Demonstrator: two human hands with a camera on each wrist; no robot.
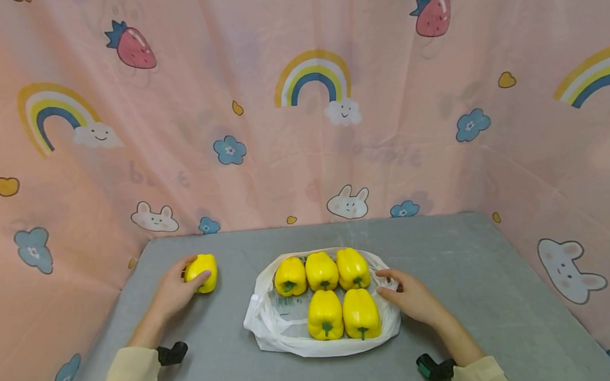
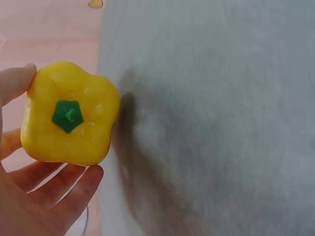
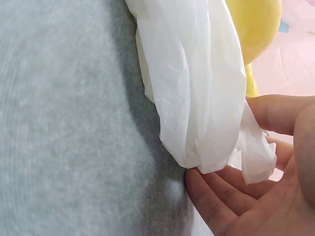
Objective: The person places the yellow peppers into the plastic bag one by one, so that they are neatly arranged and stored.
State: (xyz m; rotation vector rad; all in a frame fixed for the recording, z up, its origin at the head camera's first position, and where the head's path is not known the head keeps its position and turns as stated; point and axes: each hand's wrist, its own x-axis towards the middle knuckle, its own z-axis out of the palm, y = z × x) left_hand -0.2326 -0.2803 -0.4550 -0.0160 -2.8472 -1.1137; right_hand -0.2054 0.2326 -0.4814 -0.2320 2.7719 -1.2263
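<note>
In the head view my left hand (image 1: 176, 288) grips a yellow bell pepper (image 1: 206, 273) over the left part of the table. The left wrist view shows its green stem (image 2: 68, 116) facing the camera, with the thumb on one side and the fingers on the other. My right hand (image 1: 413, 298) holds the right rim of a white plastic bag (image 1: 284, 346). Seen from the right wrist, thin folded plastic (image 3: 206, 88) passes between the thumb and fingers. Inside the spread bag lie several yellow bell peppers (image 1: 325, 316) in two rows, stems toward me.
The grey table (image 1: 233, 372) meets a pink curtain (image 1: 262, 181) printed with rainbows, strawberries and rabbits at its back and sides. Left of the front row, the bag's printed bottom (image 1: 290, 309) shows. A black device is strapped to each wrist.
</note>
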